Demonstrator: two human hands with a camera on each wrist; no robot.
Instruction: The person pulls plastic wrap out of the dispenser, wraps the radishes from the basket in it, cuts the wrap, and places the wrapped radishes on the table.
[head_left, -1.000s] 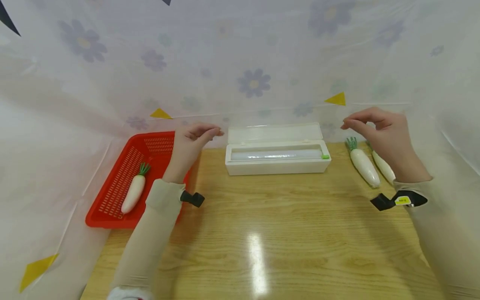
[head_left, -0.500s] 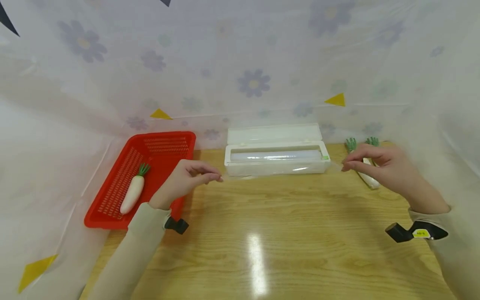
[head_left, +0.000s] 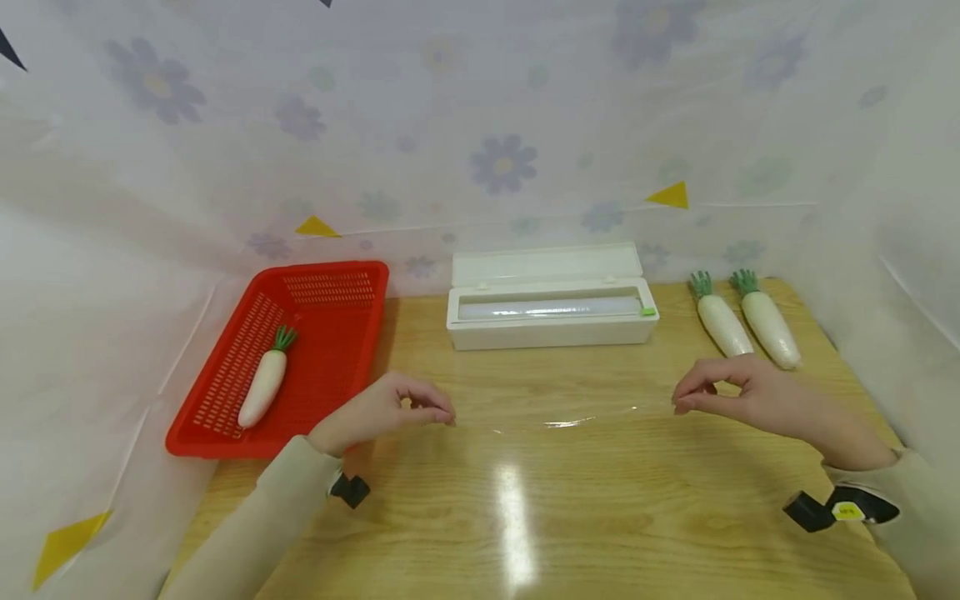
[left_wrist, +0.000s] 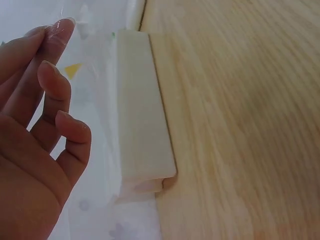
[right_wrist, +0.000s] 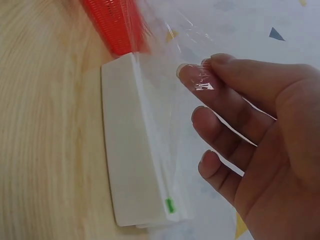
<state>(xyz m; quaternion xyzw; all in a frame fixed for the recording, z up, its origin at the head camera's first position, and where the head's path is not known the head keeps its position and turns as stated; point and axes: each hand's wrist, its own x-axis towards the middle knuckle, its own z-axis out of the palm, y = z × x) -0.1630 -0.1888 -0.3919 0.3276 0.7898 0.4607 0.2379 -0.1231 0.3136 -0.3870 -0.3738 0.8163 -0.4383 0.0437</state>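
Between my two hands stretches a sheet of clear plastic wrap (head_left: 570, 423), faint except for its shiny edge. My left hand (head_left: 382, 412) pinches one corner between thumb and forefinger, in front of the red basket. The opposite corner is pinched by my right hand (head_left: 757, 400), with a glint of film on the fingertips (right_wrist: 200, 80) in the right wrist view. Behind the sheet stands a white wrap dispenser box (head_left: 555, 335), lid raised, with a roll of wrap (head_left: 547, 308) inside. In the left wrist view the box (left_wrist: 142, 110) lies beyond the curled fingers.
A white radish (head_left: 264, 387) with green stalks lies in the red basket (head_left: 360, 358) at the left. Two shiny radishes, one nearer (head_left: 723, 323) and one farther right (head_left: 772, 329), lie at the right of the wooden table (head_left: 637, 517). A flowered curtain (head_left: 420, 108) hangs behind.
Both hands have come down and toward the front edge of the table, drawing the film out from over the box. The right hand now uncovers more of the two radishes.
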